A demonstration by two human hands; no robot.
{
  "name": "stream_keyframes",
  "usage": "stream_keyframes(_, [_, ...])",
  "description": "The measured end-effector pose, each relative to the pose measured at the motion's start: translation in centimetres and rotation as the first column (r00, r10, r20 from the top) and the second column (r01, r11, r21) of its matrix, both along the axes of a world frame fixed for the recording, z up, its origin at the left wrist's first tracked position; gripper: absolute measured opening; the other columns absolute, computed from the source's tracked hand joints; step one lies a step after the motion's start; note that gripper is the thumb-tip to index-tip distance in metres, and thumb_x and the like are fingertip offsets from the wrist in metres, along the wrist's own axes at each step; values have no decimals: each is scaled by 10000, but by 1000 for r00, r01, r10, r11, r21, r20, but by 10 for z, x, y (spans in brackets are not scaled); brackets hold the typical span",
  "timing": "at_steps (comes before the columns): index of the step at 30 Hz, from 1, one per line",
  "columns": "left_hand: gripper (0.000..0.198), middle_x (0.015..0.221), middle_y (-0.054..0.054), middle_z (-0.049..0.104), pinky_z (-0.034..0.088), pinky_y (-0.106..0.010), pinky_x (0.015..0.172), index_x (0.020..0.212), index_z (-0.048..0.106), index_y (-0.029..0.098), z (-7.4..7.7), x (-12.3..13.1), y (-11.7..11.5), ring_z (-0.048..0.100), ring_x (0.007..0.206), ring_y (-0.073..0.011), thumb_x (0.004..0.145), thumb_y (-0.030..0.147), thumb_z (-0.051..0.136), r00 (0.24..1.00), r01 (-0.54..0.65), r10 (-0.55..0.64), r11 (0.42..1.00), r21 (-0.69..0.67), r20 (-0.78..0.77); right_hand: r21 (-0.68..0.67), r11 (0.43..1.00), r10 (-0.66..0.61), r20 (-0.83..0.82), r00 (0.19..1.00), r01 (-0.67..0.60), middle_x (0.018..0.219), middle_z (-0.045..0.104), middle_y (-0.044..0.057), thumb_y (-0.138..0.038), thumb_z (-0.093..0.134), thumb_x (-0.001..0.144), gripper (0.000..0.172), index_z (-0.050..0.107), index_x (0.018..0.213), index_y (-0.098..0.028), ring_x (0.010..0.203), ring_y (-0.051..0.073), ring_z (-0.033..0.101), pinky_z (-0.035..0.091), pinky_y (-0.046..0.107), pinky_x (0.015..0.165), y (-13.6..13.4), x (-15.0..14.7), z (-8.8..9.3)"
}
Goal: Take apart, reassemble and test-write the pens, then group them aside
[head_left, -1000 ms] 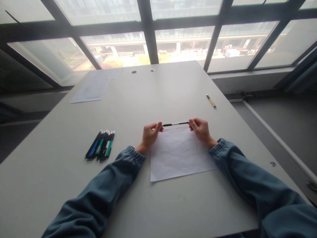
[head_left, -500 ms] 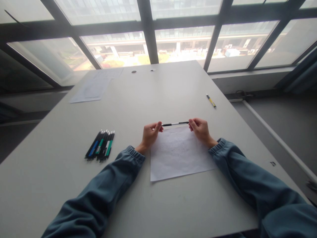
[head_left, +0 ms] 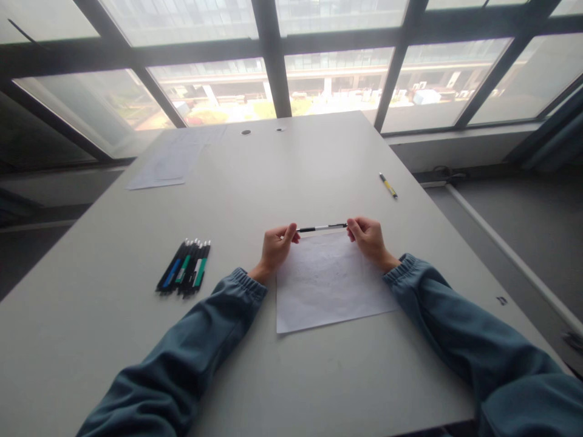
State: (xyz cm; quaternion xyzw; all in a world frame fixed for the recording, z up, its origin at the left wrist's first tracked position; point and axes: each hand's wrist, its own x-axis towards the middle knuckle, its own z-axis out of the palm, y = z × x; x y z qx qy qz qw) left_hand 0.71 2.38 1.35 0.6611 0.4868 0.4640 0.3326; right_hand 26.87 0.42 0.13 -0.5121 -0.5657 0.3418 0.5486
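Note:
A black and white pen [head_left: 322, 227] is stretched level between my two hands, just beyond the far edge of a white sheet of paper [head_left: 328, 285]. My left hand [head_left: 277, 246] pinches one end, thumb on top. At the opposite end my right hand [head_left: 368, 240] is closed in a similar pinch. Both pen tips are hidden by the fingers. To the left of my left hand, several black pens with blue, green and white labels [head_left: 184, 267] lie side by side in a bunch on the white table [head_left: 237, 364].
A yellow and black pen [head_left: 388, 186] lies near the table's right edge. Sheets of paper [head_left: 168, 161] rest at the far left corner. Two round cable holes, one of them [head_left: 246, 132], sit near the far edge, below the window frame [head_left: 277, 73].

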Motion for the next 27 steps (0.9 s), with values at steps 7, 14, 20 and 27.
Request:
stream_keyframes(7, [630,562,-53,679,495,-264,596,571,679,172,2,1,-1,637,538,-154,901,691,540,1000,1,-1,1000,-9,-2,0,1000,-3,6,1000,3,517,566,-1,-651,607,890,537,611,618,-188,477,117,503,407,251,492,0,0,1])
stream_keyframes(14, [630,556,-50,668,480,-260,594,566,671,171,-2,-1,0,623,534,-148,911,680,532,1000,0,0,1000,-7,-9,-3,1000,-7,18,1000,7,511,559,-1,-642,598,901,547,607,605,-183,476,112,497,394,247,491,0,1,-2])
stream_keyframes(20, [636,533,-43,648,468,-263,586,553,659,176,-2,-1,0,604,515,-144,911,685,526,1000,6,-6,1000,-4,-14,-2,1000,-3,20,1000,3,504,557,0,-668,588,893,563,600,597,-188,466,114,493,390,249,477,2,1,-3])
stream_keyframes(27, [636,523,-37,639,465,-263,584,542,652,180,-3,-1,0,600,511,-143,918,676,523,1000,6,-6,1000,2,-27,-11,1000,-2,13,1000,2,488,537,0,-690,578,887,592,566,562,-195,454,113,476,381,250,468,0,-1,1])
